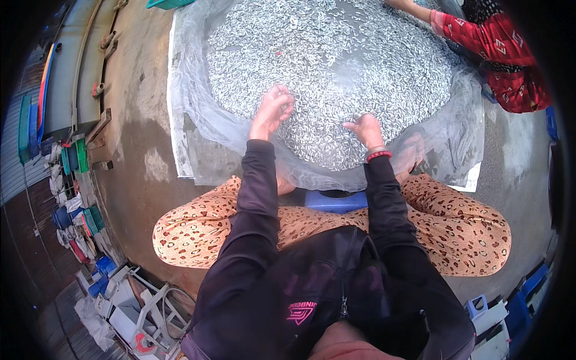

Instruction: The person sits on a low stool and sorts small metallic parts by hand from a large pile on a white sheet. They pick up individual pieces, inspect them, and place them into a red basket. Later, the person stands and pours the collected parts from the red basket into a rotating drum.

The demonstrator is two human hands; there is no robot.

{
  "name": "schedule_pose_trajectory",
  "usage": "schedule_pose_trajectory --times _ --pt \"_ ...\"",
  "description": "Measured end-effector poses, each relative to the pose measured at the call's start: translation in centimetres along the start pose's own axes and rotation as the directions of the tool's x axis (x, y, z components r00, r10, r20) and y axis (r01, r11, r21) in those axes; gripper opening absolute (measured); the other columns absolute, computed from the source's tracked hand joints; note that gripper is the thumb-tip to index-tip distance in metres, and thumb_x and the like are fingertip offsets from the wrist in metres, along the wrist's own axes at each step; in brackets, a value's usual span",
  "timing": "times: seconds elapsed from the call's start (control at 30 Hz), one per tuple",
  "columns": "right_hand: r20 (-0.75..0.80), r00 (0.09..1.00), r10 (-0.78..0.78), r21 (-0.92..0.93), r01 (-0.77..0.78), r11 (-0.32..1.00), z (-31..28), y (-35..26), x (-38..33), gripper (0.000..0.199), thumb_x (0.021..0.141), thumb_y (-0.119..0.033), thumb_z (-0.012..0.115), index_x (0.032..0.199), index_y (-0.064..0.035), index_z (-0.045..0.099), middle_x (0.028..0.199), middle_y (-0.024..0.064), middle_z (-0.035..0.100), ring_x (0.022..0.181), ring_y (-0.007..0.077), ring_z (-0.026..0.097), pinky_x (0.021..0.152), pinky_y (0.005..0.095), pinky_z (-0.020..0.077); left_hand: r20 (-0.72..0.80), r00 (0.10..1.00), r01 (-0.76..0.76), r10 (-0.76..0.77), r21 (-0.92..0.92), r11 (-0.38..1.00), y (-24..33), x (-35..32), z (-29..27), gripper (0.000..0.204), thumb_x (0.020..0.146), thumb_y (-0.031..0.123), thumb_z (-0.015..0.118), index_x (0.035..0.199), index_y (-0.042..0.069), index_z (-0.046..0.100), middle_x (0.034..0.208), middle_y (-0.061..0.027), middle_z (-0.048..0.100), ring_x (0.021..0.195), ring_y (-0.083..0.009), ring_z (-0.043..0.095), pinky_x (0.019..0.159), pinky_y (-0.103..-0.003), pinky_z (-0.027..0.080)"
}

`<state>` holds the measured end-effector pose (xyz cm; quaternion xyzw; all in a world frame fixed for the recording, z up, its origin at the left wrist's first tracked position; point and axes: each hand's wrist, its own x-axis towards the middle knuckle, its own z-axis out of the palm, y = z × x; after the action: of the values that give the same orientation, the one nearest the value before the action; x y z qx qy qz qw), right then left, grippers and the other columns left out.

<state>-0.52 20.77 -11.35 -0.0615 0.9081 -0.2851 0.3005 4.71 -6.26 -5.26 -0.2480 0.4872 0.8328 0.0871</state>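
A wide layer of small silvery fish [327, 66] lies spread over a fine pale net [207, 123] in front of me. My left hand [275, 109] is over the near left part of the fish, its fingers curled in. Over the near right part is my right hand [367, 129], with a red bracelet at the wrist; thumb and fingers come together, pointing left. Whatever either hand may pinch is too small to make out. A tiny red piece [278, 53] shows among the fish beyond my left hand.
A pale sheet [183, 162] lies beneath the net. Between my knees is a blue plastic object [337, 202]. At the far right, another person's red patterned sleeve [486, 42] and hand reach over the fish. A green basket [169, 3] sits far left; crates and pipes line the left side.
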Motion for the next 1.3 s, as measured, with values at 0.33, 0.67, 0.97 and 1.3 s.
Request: schedule_pose_trajectory --times 0.33,0.67,0.97,1.3 --pt "-0.101 0.979 -0.179 0.183 0.195 0.964 -2.6 -1.6 1.0 0.031 0.078 -0.027 0.068 0.069 0.0024 0.065 0.061 0.0162 0.062 0.058 0.029 0.062 0.062 0.037 0.049 -0.116 0.926 0.04 0.36 0.976 0.213 -5.6 1.7 0.1 0.028 0.073 0.024 0.075 0.083 -0.001 0.068 0.075 -0.0192 0.066 0.074 -0.0327 0.066 0.072 -0.038 0.051" --pt "0.074 0.996 -0.044 0.832 -0.037 0.554 -8.4 -2.8 -0.4 0.036 0.087 -0.035 0.064 0.062 -0.0097 0.054 0.056 -0.0022 0.051 0.045 0.005 0.041 0.038 0.0196 0.0269 0.285 0.916 -0.141 0.284 -0.432 0.891 2.8 0.7 3.5 0.014 0.077 0.016 0.045 0.079 0.003 0.045 0.078 -0.0105 0.042 0.061 -0.0172 0.045 0.04 -0.021 0.031" --pt "0.033 0.993 0.111 0.483 -0.114 0.868 -7.8 -1.6 -0.1 0.017 0.08 -0.016 0.071 0.084 -0.0003 0.072 0.069 0.0044 0.063 0.055 0.0092 0.054 0.048 0.0216 0.0441 0.088 0.994 -0.046 0.067 -0.22 0.974 1.1 2.3 4.2 0.027 0.078 0.018 0.051 0.094 -0.002 0.058 0.081 -0.0096 0.054 0.054 -0.0162 0.047 0.037 -0.021 0.029" --pt "-0.032 0.933 -0.358 0.994 0.066 0.083 -10.4 -2.3 -1.9 0.025 0.093 -0.026 0.056 0.08 -0.0047 0.058 0.095 0.0145 0.064 0.057 0.0081 0.047 0.041 0.0144 0.0297 0.04 0.959 -0.101 0.282 0.974 0.204 -4.5 4.9 3.9 0.028 0.074 0.028 0.069 0.083 0.002 0.071 0.076 -0.0206 0.067 0.074 -0.0298 0.067 0.074 -0.037 0.051"
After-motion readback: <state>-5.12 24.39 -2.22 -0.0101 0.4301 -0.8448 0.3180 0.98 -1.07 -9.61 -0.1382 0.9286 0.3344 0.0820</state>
